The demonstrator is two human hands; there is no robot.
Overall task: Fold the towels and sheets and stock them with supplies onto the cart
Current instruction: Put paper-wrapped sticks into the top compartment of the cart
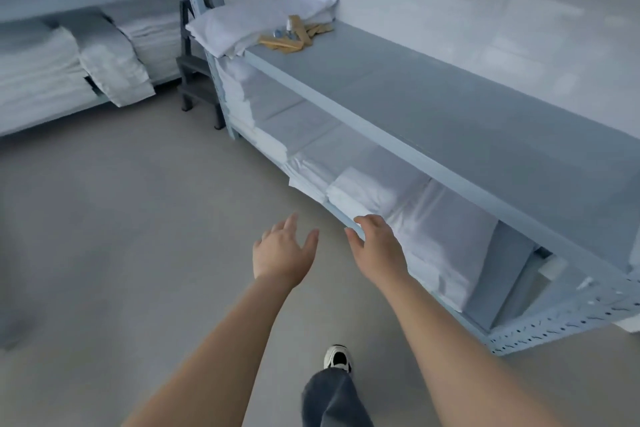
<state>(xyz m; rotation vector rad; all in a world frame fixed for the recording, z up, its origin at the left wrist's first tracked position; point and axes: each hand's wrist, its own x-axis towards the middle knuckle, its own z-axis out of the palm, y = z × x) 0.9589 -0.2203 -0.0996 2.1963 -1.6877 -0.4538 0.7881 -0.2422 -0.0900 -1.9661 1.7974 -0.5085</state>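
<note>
Left hand [282,250]: bare, reaching forward over the floor [121,236], fingers spread and loosely extended, holding nothing

Right hand [375,246]: bare, reaching toward the near lip of the lower shelf [341,215], fingers relaxed and slightly bent at the edge of the folded linen, nothing gripped; whether the fingertips touch the cloth cannot be told

Folded white linen [367,194]: on the lower shelf of the right-hand grey rack, just beyond the right hand; long axis runs along the shelf, near right to far left; folded edge faces out toward the floor. Its right end passes under the upper shelf [450,107] and is partly hidden

Further white stacks [242,94]: far left end of the same lower shelf, blurred, sheet or towel not distinguishable

White bundle [256,21]: far end of the upper shelf, against the wall

Tan wooden pieces [294,40]: lying beside and touching that bundle, with a small metal item among them too small to identify

Left rack linen [69,66]: piled white stacks, one drooping over the shelf edge; cut off at the frame's left

Dark step stool [194,69]: between the two racks, partly hidden by an upright

Shoe [337,357]: white and black, below a denim trouser leg, near centre
</note>
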